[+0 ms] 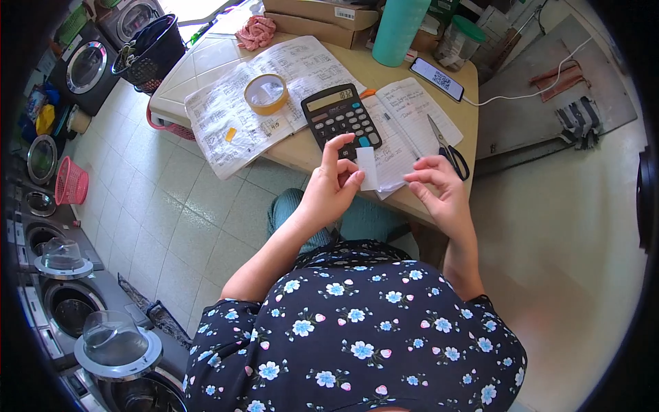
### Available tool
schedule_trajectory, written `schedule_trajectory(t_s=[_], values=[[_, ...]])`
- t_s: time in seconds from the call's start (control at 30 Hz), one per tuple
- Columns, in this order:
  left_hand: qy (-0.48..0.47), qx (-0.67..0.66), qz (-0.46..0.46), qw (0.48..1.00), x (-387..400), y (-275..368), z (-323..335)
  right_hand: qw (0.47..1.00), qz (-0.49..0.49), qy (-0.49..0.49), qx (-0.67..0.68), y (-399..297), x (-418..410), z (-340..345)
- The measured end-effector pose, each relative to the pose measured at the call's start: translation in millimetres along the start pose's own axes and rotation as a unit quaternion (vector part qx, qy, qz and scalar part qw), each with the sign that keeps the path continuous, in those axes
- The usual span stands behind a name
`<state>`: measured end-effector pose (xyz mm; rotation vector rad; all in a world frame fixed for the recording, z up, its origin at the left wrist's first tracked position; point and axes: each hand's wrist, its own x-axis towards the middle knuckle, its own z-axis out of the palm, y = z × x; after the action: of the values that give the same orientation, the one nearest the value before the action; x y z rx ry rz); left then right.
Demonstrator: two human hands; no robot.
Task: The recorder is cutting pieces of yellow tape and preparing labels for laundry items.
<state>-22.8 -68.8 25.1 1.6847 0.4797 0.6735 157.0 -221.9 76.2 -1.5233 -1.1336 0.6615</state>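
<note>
My left hand [334, 177] pinches a small white paper slip [367, 169] between thumb and fingers, its index finger raised over the black calculator [329, 121]. To the right, my right hand [437, 190] hovers above the table edge with its fingers curled. Whether something thin and clear sits at those fingertips is too blurred to tell. Under the hands lies an open ruled notebook [412, 110] with handwriting, a pen [401, 135] across it. Scissors [447, 147] with dark handles rest on its right side, partly behind my right hand.
A roll of tape [266, 94] lies on a larger open ledger [226, 110] that overhangs the table. Behind stand a teal bottle [399, 36], a green-lidded jar [460, 44] and cardboard boxes [314, 28]. A phone [437, 79] is plugged into a white cable [530, 95]. Washing machines [85, 304] line the left.
</note>
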Motion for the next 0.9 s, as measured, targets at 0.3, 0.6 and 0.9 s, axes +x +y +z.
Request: schedule_trajectory(t_s=[0.3, 0.6, 0.9], values=[[0.017, -0.077, -0.026, 0.997, 4.4, -13.9, -5.0, 0.880, -0.089, -0.041, -0.465, 29.9, -40.7, -24.8], [-0.011, -0.053, -0.037, 0.998, 3.6, -16.9, -5.0, 0.933, -0.057, 0.019, -0.354, 23.1, -44.5, -25.0], [-0.014, -0.065, -0.044, 0.997, 3.5, -17.1, -2.3, 0.965, 0.021, 0.090, -0.246, 39.4, -49.4, -22.1]])
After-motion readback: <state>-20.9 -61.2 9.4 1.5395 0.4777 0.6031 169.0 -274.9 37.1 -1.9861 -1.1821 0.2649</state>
